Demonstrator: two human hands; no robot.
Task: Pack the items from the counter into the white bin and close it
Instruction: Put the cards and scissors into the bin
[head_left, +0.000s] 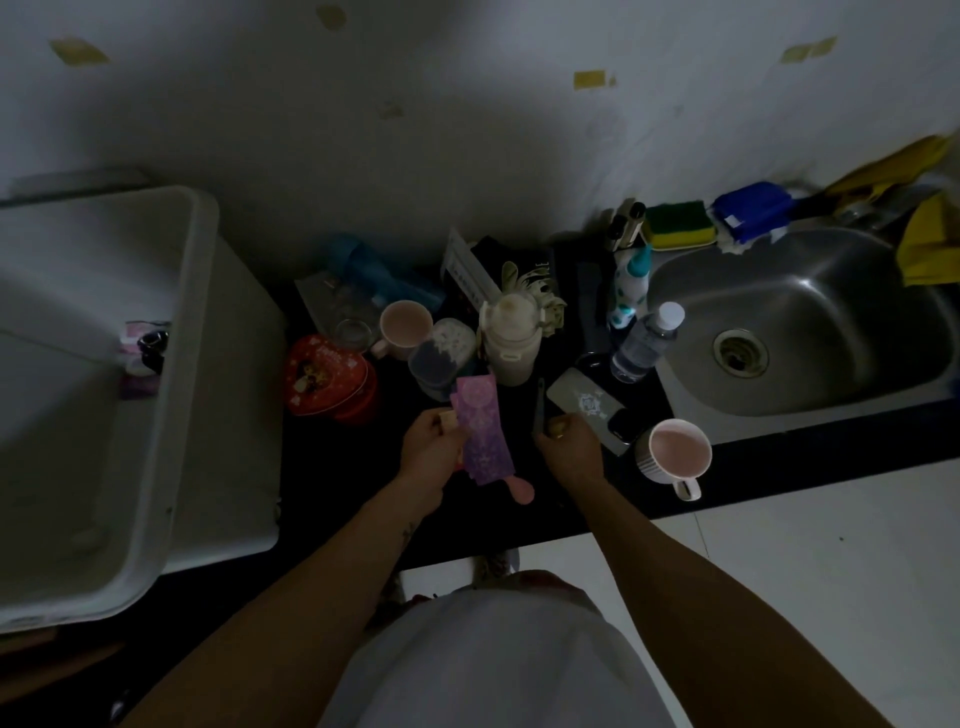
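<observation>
The white bin (67, 441) stands open at the far left. It is almost empty, with only a few small pink and black things against its right wall. The black surface (332, 493) runs from it toward the steel sink (831, 322), and most of the items to pack are crowded on the middle part.

In this crowd I see a red heart tin (327, 376), a cream bottle (509, 343), a water bottle (644, 343) and a pink mug (405, 325). A second mug (678, 452) stands apart, very near the front edge.

The left hand (434, 449) has its fingers curled around a flat purple pack (483, 431), together with some small pieces which are too dark to name. The right hand (571, 449) is closed on a dark thin thing (540, 410); I cannot tell what it is.

The step seems to be collecting small flat items before carrying them to the bin. To do it well, I would hold the purple pack firmly so that the loose pieces do not slip out, and lift it over the red tin, not past it. In the bin, flat things are best laid along a wall, so the floor is left for the mugs and bottles. The right forearm should keep away from the second mug, which could easily fall off the edge.
</observation>
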